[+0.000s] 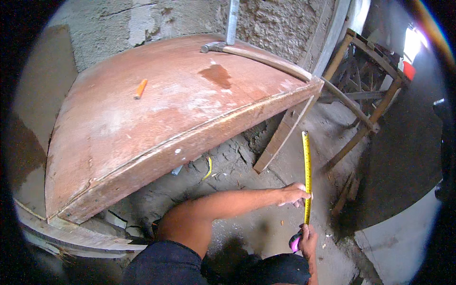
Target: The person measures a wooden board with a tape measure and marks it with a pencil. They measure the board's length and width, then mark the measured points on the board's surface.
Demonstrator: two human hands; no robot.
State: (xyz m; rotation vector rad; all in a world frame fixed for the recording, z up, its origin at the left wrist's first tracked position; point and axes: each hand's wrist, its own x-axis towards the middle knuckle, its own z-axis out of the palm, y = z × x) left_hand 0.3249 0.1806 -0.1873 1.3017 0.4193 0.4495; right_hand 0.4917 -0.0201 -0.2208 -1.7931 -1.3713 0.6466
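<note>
A yellow tape measure blade [306, 161] stands drawn out from its pink and black case [295, 242], its free end pointing away from me. With my left hand [294, 194] I pinch the blade partway along its length. My right hand [308, 237] is closed round the case, close to my body. Both hands are over the floor, to the right of a reddish wooden table [118, 114]. On the tabletop lie an orange carpenter's pencil [140, 89] and a hammer [261, 58] with a long wooden handle.
A rough plaster wall [185, 21] rises behind the table. The table's wooden leg [285, 133] slants to the floor near the tape. At the right stands a wooden frame [375, 95] with a red object [408, 70] beside it. A yellow strip [208, 168] lies under the table edge.
</note>
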